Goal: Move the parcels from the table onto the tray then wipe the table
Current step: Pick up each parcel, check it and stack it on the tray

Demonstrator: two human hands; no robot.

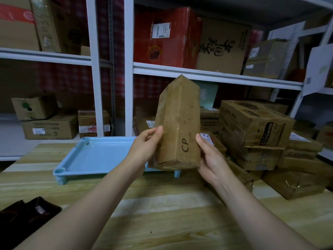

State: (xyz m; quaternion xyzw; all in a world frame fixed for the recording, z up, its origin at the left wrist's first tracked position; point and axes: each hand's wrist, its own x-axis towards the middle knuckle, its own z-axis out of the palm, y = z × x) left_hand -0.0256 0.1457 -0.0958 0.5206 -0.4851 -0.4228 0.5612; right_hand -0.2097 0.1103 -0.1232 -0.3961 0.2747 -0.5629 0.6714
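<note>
The task looks to be at its beginning. The blue tray (93, 156) on the table (162, 213) holds nothing yet. Both hands grip one tall brown parcel (178, 123) — the left hand (144, 150) and the right hand (210, 159) press its sides — lifted just above the tray's right end. Right of the tray, a pile of parcels (261, 141) waits. The dark cloth (23, 217), nearer than the tray, lies unused — wiping remains.

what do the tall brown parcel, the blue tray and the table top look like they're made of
Tall brown parcel: cardboard under glossy clear tape, judging by creased edges, sheen and the marker letters "CP". Light blue tray: probably moulded plastic, smooth, with rounded rim and short legs. Table top: pale wood or wood-look laminate, striped with grain; which one cannot be told.
</note>
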